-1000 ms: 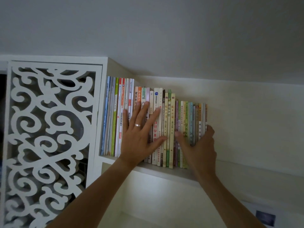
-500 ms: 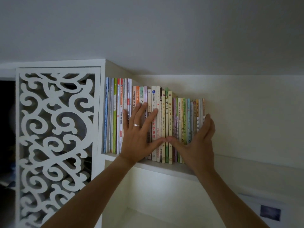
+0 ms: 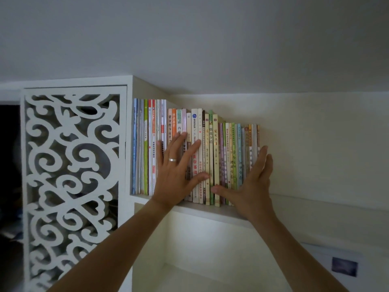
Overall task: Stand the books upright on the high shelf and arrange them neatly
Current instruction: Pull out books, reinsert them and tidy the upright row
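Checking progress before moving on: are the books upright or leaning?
Upright: the books stand spine-out in a tight row, left hand and right hand flat against them.

Dim, flat indoor light, greyish cast. Brightest patch on the cream back wall point(image 3: 242, 106) just above the row of upright, colourful paperback books point(image 3: 223, 157); falloff to the right of them. Black void left of the white scrollwork lattice panel point(image 3: 71, 165). Wide-angle bowing at frame edges. Forearms soft, low down.

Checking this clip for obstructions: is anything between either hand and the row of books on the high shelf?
Nothing visible. The left hand lies flat with spread fingers on the spines of the books, and the right hand rests open at the row's right end on the high shelf.
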`<state>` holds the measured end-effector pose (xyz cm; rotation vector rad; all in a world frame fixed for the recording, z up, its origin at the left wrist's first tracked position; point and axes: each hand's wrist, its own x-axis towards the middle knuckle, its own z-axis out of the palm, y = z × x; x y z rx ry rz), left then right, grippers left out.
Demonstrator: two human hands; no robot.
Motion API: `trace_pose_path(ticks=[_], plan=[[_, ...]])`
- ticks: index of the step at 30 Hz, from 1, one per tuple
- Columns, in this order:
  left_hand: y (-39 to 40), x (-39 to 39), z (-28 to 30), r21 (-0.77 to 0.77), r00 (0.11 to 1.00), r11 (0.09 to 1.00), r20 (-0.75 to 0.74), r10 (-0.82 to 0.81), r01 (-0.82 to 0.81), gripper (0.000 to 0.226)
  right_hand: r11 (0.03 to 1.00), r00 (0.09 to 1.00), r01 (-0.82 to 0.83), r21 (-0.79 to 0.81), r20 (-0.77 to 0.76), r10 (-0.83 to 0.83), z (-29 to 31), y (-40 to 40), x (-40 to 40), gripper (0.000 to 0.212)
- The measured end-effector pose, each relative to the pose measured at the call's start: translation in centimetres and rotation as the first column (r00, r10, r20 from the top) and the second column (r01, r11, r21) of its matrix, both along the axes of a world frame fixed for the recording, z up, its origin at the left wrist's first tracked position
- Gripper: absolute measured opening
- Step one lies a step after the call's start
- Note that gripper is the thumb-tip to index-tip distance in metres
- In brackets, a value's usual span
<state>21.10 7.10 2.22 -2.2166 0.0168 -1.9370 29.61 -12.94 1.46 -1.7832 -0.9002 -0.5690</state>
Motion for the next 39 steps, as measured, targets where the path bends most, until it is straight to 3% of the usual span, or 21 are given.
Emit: trace_pose_path(ticks=[5,8,10,13,15,20,29,32,34,37,39], plan=[[-0.4,-0.4,0.4,-0.061,0.999,0.998,-0.028,0.029,-0.031,0.078,0.999,1.0,0.023,0.028,0.019,-0.024,-0.2,-0.2,-0.3,0.163],[-1.0,-1.3,3.5,-0.199,0.996,0.976,0.037,-0.078,0.084,0.069,0.999,0.999,0.028,0.022,0.016,-0.028,-0.2,-0.2,-0.4,0.164],[-0.9,-1.6,6.3,-0.248,0.99,0.958,0.018,-0.142,0.142,0.076,0.999,0.999,0.036,0.018,0.015,-0.037,-0.3,-0.1,-0.3,0.163],[0.1,-1.5,9.7,-0.216,0.989,0.974,-0.114,-0.098,0.072,0.092,0.995,0.994,0.101,0.008,0.045,-0.101,-0.3,0.1,-0.1,0.161],[0.7,-1.6,10.7,-0.188,0.985,0.982,-0.163,-0.053,0.022,0.089,0.989,0.985,0.147,0.012,0.093,-0.148,-0.5,0.2,0.0,0.159],[0.5,-1.8,10.4,-0.256,0.984,0.964,-0.14,-0.108,0.07,0.077,0.989,0.969,0.148,0.029,0.196,-0.151,-0.8,0.5,0.1,0.151],[-2.4,-2.5,11.1,-0.311,0.996,0.95,-0.088,0.0,-0.027,0.06,0.992,0.969,0.122,0.031,0.211,-0.126,-0.9,0.6,0.3,0.149],[-3.4,-2.9,11.0,-0.392,0.994,0.916,-0.031,-0.103,0.083,0.062,0.993,0.971,0.108,0.047,0.21,-0.115,-0.9,0.6,0.2,0.146],[-4.2,-2.8,10.1,-0.426,0.974,0.876,0.085,-0.212,0.227,0.055,0.993,0.972,0.099,0.061,0.209,-0.11,-0.9,0.7,0.1,0.144],[-4.8,-2.5,7.6,-0.551,0.891,0.701,0.242,-0.385,0.452,0.045,0.993,0.971,0.092,0.074,0.212,-0.106,-0.9,0.7,0.1,0.14],[-4.4,-2.0,6.0,-0.616,0.926,0.697,0.171,-0.336,0.367,0.03,0.993,0.976,0.078,0.091,0.197,-0.094,-0.8,0.7,0.1,0.135]])
